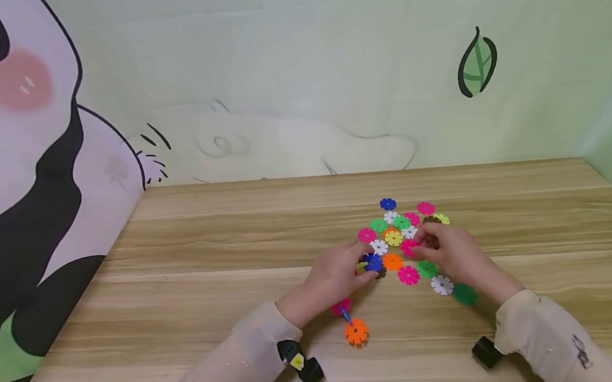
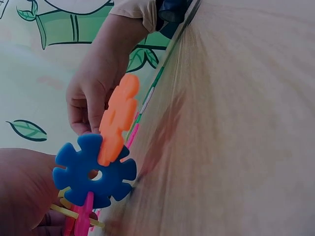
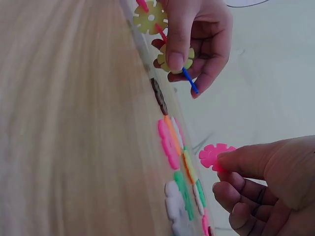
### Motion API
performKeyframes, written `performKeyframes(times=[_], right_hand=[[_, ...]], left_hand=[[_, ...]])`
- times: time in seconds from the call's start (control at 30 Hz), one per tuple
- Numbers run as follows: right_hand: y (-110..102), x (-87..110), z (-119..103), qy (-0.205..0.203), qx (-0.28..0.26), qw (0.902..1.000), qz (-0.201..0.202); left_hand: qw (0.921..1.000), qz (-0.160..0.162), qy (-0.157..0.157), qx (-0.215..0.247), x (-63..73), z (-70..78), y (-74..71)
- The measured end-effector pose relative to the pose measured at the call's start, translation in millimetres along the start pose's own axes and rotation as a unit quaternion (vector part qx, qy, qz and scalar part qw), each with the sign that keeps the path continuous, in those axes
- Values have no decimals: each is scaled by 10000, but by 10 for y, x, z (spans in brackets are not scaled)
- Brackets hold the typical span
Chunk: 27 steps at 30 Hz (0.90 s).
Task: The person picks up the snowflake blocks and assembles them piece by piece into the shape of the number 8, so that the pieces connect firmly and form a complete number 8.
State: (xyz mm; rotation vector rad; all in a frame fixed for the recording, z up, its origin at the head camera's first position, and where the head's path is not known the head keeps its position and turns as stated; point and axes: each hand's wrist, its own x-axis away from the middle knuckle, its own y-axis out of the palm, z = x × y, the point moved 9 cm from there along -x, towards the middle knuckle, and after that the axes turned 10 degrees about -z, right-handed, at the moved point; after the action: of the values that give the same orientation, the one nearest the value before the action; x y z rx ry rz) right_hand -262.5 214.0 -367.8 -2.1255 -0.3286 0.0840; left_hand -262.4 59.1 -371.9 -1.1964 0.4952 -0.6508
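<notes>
My left hand (image 1: 335, 276) grips a chain of slotted plastic snowflake discs. In the right wrist view its thumb presses a yellow disc (image 3: 171, 61), joined by a red one to another yellow disc (image 3: 143, 22); a blue disc (image 3: 190, 81) sticks out past the fingers. The left wrist view shows a blue disc (image 2: 115, 172) and an orange disc (image 2: 119, 115) slotted together at the chain's near end. My right hand (image 1: 456, 254) pinches a pink disc (image 3: 210, 156) between thumb and forefinger, held apart from the chain.
Loose discs lie in a cluster on the wooden table (image 1: 209, 272), around and beyond both hands: an orange disc (image 1: 392, 261), a pink disc (image 1: 409, 275), a white disc (image 1: 442, 284), a dark green disc (image 1: 464, 293) and several others. Behind the table stands a printed wall (image 1: 283, 53).
</notes>
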Motion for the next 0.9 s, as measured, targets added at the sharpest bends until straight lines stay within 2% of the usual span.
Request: performKeyframes(times=[0.1, 0.27, 0.5, 0.9], right_hand=[[9, 13, -74, -175, 59, 9998, 40], [89, 55, -281, -721, 65, 9974, 73], [254, 82, -432, -799, 521, 9954, 69], [285, 136, -572, -1200, 984, 9854, 697]], left_hand=[[10000, 19, 4, -17, 2, -12, 12], [10000, 39, -6, -50, 11, -33, 33], [9999, 74, -24, -83, -2, -41, 44], [9998, 101, 106, -151, 8, -7, 6]])
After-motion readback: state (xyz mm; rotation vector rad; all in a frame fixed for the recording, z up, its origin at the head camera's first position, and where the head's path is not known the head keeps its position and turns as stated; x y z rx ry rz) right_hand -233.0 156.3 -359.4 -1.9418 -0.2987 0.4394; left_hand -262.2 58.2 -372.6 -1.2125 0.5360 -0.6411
